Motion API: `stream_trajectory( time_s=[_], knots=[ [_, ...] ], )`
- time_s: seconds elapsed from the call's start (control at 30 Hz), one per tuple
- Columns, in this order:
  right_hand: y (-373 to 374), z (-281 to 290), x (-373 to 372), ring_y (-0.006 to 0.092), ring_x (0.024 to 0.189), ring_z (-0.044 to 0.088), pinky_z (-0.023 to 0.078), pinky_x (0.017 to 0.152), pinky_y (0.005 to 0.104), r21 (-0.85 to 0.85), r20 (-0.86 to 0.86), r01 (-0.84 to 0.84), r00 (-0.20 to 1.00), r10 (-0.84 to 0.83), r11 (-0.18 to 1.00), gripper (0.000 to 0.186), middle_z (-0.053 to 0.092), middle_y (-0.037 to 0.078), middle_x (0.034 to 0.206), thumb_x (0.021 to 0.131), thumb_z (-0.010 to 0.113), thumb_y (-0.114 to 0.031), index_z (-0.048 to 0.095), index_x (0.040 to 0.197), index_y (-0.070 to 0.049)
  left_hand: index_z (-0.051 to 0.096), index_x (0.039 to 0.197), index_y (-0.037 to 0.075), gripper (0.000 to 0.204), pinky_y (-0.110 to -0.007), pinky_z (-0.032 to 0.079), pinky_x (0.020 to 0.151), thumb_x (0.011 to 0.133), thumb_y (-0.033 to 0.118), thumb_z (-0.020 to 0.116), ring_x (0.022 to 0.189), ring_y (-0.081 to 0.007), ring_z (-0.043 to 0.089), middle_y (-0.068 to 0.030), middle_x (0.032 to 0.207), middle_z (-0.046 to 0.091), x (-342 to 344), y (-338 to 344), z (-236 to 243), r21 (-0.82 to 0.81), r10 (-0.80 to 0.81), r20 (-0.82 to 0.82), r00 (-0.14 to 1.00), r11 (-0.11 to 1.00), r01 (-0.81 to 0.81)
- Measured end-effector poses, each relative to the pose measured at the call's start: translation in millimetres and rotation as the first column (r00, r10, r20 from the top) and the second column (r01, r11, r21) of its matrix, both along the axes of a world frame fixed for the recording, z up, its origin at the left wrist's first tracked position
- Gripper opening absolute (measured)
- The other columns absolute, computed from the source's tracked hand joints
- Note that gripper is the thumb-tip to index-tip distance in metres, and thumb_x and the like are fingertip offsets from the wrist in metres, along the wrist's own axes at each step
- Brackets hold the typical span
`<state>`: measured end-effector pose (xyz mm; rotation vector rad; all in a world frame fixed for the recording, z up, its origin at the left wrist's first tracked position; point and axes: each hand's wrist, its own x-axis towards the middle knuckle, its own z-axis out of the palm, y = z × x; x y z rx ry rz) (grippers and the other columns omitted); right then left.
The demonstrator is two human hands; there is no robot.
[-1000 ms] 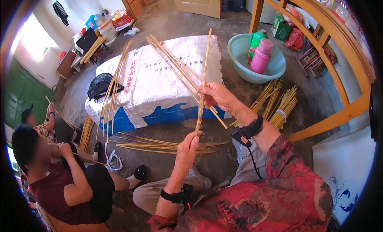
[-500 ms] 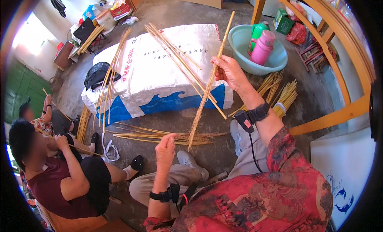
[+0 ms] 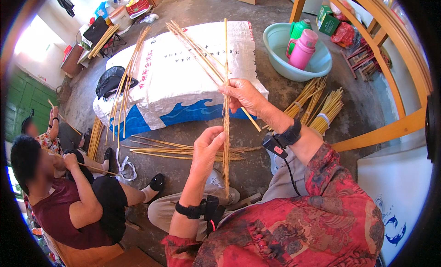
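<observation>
My right hand point(image 3: 245, 96) is closed around the middle of a long dry stalk point(image 3: 226, 60), held nearly upright. Its bare, thin end points away over the white sack, and its bristly, branched end point(image 3: 226, 175) hangs toward my lap. Lower down, my left hand point(image 3: 209, 145) has its fingers bent and its thumb and fingertips against the side of the bristly part; the exact grip is partly hidden. Several more stalks point(image 3: 197, 48) lie across the white sack point(image 3: 183, 83) before me, and others point(image 3: 183, 153) lie on the floor beside my feet.
Bundled stalks point(image 3: 327, 113) lie right of the sack, near a pale blue basin point(image 3: 294, 74) with a pink flask point(image 3: 303, 50) and a green one. A wooden frame point(image 3: 386, 129) rises at the right. Two people sit at the left, the nearer in a maroon top point(image 3: 62, 212).
My right hand has moved left and nearer, turning the stalk from slanted to nearly upright. My left hand has risen up and right, from apart to the stalk's bristly part.
</observation>
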<state>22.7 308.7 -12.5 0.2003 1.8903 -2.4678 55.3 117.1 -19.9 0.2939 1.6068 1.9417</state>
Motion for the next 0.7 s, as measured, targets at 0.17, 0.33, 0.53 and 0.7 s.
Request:
stream_trajectory(
  time_s=[0.17,0.33,0.53,0.7],
  knots=[
    [-4,-5,2,0.0086,0.042,0.050,0.043,0.036,0.0201,0.021,0.029,-0.025,0.999,0.024,0.999,0.025,0.053,0.003,0.056,0.080,0.059,-0.027,0.052,0.075,-0.004,0.055,0.092,0.002,0.014,-0.019,0.039,0.059,0.082,0.012,0.056,0.065,-0.0043,0.048,0.0017,0.076,0.055,-2,10,-6,-0.013,0.022,0.027,0.999,1.000,-0.021],
    [-4,1,10,0.0072,0.052,0.053,0.045,0.046,0.0182,-0.019,0.060,-0.222,0.973,0.222,0.975,0.030,0.054,0.003,0.067,0.080,0.059,-0.023,0.051,0.097,-0.001,0.056,0.089,0.004,0.010,-0.018,0.038,0.056,0.082,0.011,0.055,0.062,-0.0031,0.046,0.0032,0.073,0.053,-2,7,-11,0.017,0.036,0.064,0.997,0.999,-0.037],
    [-12,1,21,0.0078,0.060,0.054,0.046,0.055,0.0186,-0.049,0.093,-0.393,0.913,0.396,0.918,0.034,0.055,0.002,0.075,0.078,0.058,-0.017,0.049,0.106,-0.001,0.055,0.088,0.005,0.008,-0.018,0.039,0.055,0.084,0.011,0.052,0.061,-0.0038,0.048,0.0028,0.074,0.054,-5,4,-15,0.079,0.080,0.105,0.991,0.993,-0.088],
    [-17,1,19,0.0092,0.067,0.054,0.048,0.057,0.0213,-0.052,0.086,-0.433,0.896,0.436,0.900,0.031,0.054,0.003,0.080,0.077,0.054,-0.011,0.049,0.105,0.001,0.056,0.087,0.005,0.009,-0.017,0.034,0.053,0.084,0.013,0.053,0.059,-0.0014,0.042,0.0048,0.071,0.052,-4,-1,-18,0.079,0.113,0.092,0.989,0.990,-0.120]
  ],
)
